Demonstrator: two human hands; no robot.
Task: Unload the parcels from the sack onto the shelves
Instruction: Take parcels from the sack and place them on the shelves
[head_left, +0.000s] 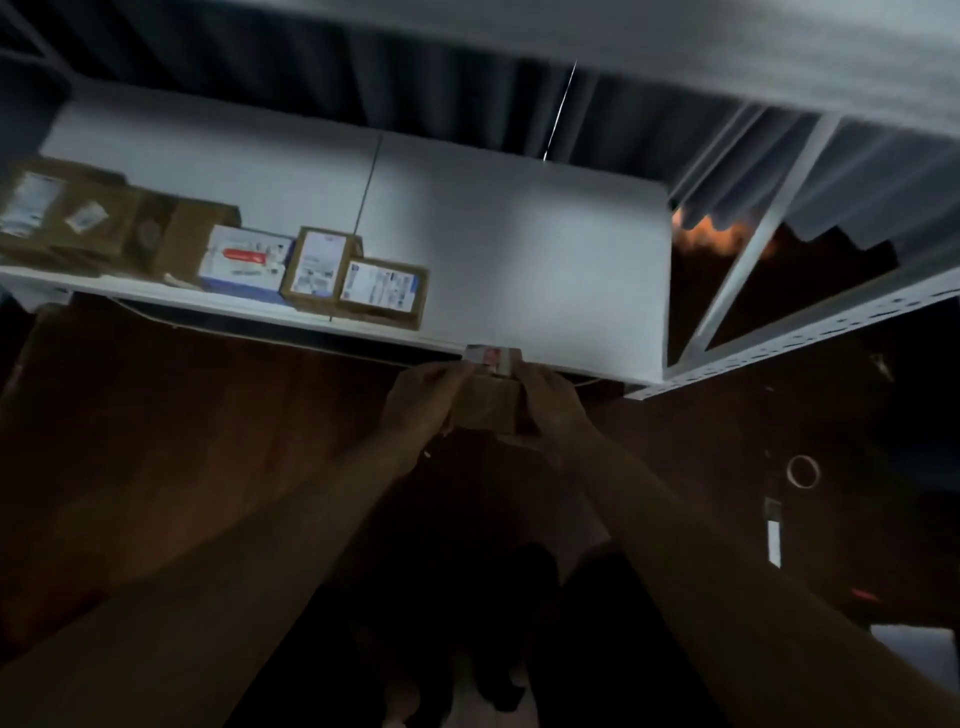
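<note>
A small brown cardboard parcel with a white and red label on top is held between both my hands just below the front edge of the white shelf. My left hand grips its left side and my right hand grips its right side. Several parcels stand in a row on the left part of the shelf: a labelled brown box, another brown box, a white and blue box and larger brown boxes. The sack is not visible in the dark below.
The right half of the shelf surface is bare white. A white perforated shelf rail runs right. Another shelf board hangs overhead. A dark curtain hangs behind. A roll of tape lies in the dark at right.
</note>
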